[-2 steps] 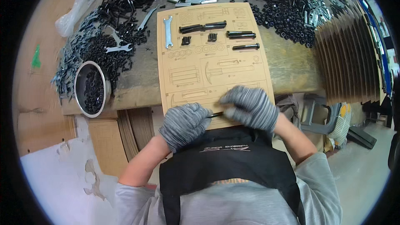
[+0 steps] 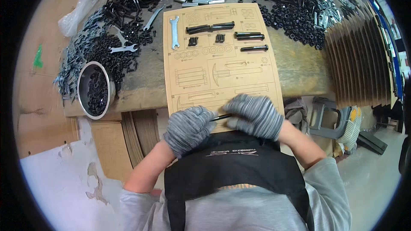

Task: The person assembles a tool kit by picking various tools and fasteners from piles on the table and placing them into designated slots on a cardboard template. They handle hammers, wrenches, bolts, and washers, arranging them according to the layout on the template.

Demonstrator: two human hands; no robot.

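In grey knit gloves, my two hands meet over the near edge of a tan printed cardboard sheet [image 2: 190, 68]. My left hand [image 2: 189, 129] is closed around one end of a slim black bolt [image 2: 221, 117]. At its other end, the curled fingers of my right hand [image 2: 255, 116] pinch it; the tips are partly hidden. Farther up the sheet lie a silver open-end wrench [image 2: 174, 32], a row of long black bolts [image 2: 210, 27], two small clusters of short black screws [image 2: 193, 41], and more black bolts [image 2: 249, 36] at the right.
Beyond the sheet, the worktable [image 2: 299, 70] carries heaps of black screws, silver sleeves [image 2: 202, 0] and black nuts [image 2: 295, 25]. A metal bowl [image 2: 80, 92] of black parts tilts at the left edge, near loose wrenches [image 2: 124, 48]. Cardboard sheets [image 2: 355, 62] stand stacked at right; a grey stool [image 2: 327, 122] is below.
My right hand has moved slightly, its fingers drawing in around the end of the bolt. My left hand keeps its hold in nearly the same place.
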